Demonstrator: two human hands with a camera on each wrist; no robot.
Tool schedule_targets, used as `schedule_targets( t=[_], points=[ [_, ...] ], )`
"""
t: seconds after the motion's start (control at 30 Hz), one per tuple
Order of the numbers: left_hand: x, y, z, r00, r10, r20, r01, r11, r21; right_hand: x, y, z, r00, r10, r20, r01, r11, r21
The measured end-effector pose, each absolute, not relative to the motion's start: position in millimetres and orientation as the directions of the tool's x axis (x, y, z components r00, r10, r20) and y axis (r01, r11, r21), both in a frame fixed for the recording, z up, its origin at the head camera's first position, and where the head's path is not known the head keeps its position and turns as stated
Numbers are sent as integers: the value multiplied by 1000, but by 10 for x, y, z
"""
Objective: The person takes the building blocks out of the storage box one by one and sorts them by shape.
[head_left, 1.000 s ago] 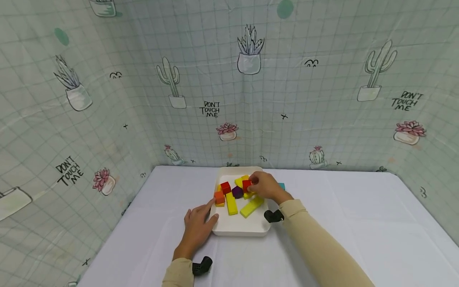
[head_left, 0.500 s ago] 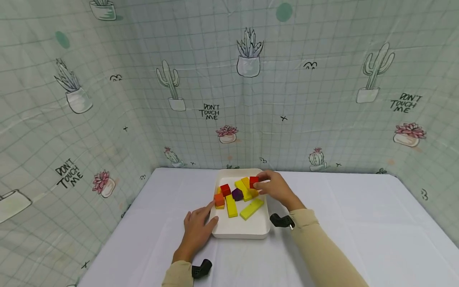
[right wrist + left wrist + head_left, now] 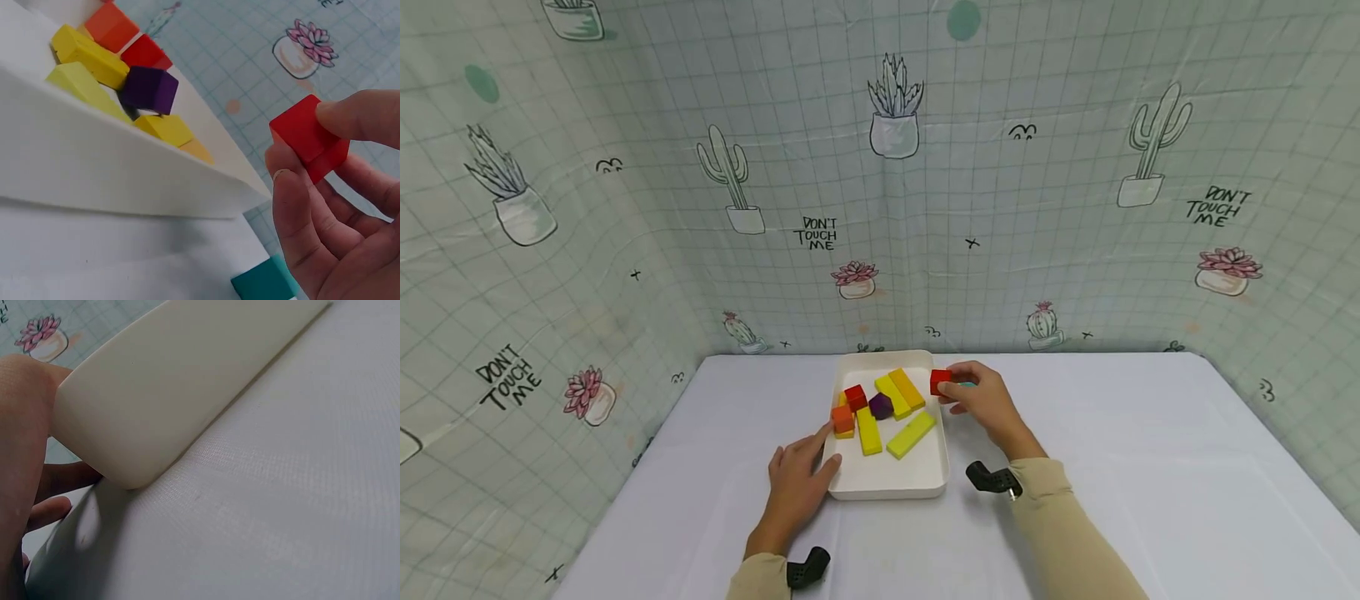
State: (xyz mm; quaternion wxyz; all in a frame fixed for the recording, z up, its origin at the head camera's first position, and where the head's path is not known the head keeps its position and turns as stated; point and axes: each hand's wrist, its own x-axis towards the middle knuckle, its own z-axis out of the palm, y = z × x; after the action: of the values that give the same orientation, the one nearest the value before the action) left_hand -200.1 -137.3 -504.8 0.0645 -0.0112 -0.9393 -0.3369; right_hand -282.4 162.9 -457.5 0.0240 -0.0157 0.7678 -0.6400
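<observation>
My right hand (image 3: pixel 988 406) pinches a red cube (image 3: pixel 940 382) between thumb and fingers, just outside the right rim of a white tray (image 3: pixel 891 479). The right wrist view shows this red cube (image 3: pixel 309 131) raised above a teal block (image 3: pixel 265 279) on the table. My left hand (image 3: pixel 795 483) rests against the tray's left side, its index finger and thumb at the rim, close to an orange cube (image 3: pixel 842 418). In the left wrist view the tray's outer wall (image 3: pixel 144 394) hides part of that hand.
Inside the tray, a second red cube (image 3: pixel 855 397) sits beside the orange one. A purple block (image 3: pixel 881 407) and several yellow bars (image 3: pixel 868 431) lie around it. A patterned cloth (image 3: pixel 970 292) hangs behind the white table (image 3: pixel 1112 467).
My right hand has carried the red cube rightward from over the yellow bars to beyond the tray's right rim. The left hand stays at the tray's left side. The head view has shifted slightly.
</observation>
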Motion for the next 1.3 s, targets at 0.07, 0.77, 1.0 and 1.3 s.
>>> schedule_targets(
  t=[0.07, 0.77, 1.0, 1.3],
  points=[
    [-2002, -1383, -5037, -992, -16, 128, 68, 775, 628, -2804, 1650, -4585, -999, -37, -12, 5, 184, -983],
    [-1972, -1431, -5036, -991, -19, 134, 69, 778, 625, -2703, 1983, -4713, -1000, 7, -9, 10, 172, -985],
    [-1972, -1413, -5053, -991, -25, 131, 63, 779, 624, -2685, 2128, -4718, -1000, 13, -8, 10, 188, -982],
    [-1994, -1398, -5055, -990, -18, 137, 73, 774, 629, -2721, 2304, -4768, -998, 50, -22, 32, 200, -979]
  ],
)
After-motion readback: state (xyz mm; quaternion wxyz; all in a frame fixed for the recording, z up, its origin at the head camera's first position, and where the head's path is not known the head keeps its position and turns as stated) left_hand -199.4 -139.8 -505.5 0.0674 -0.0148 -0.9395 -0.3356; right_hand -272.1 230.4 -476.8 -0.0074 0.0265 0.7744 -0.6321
